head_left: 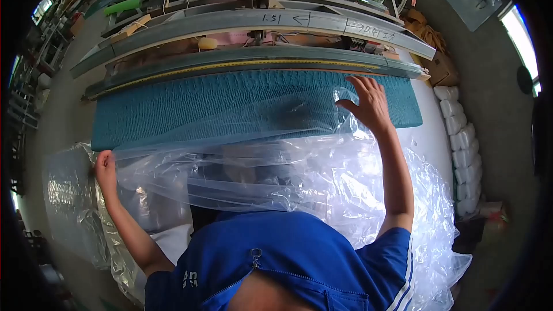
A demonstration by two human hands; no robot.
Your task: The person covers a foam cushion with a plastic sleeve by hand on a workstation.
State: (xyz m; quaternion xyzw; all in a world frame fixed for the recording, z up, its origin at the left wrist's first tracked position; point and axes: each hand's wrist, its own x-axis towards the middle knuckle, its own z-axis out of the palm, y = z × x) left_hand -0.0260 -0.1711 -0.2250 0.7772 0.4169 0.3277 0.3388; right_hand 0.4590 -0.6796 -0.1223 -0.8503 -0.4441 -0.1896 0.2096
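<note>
A teal ribbed fabric piece (173,103) lies across the table in front of a long metal bar. Clear plastic film (259,167) spreads over its near part and down toward my body. At the left, my left hand (105,167) is closed on the film's edge, by the fabric's near left corner. My right hand (368,103) rests over the right part of the fabric, fingers spread and thumb apart, with shiny film beside and beneath it.
A metal bar with a yellow measuring tape (230,64) runs behind the fabric. Beyond it stands a metal frame (322,22) with handwritten marks. White wrapped bundles (461,138) are stacked at the right. Crumpled clear plastic (426,219) covers the near right side.
</note>
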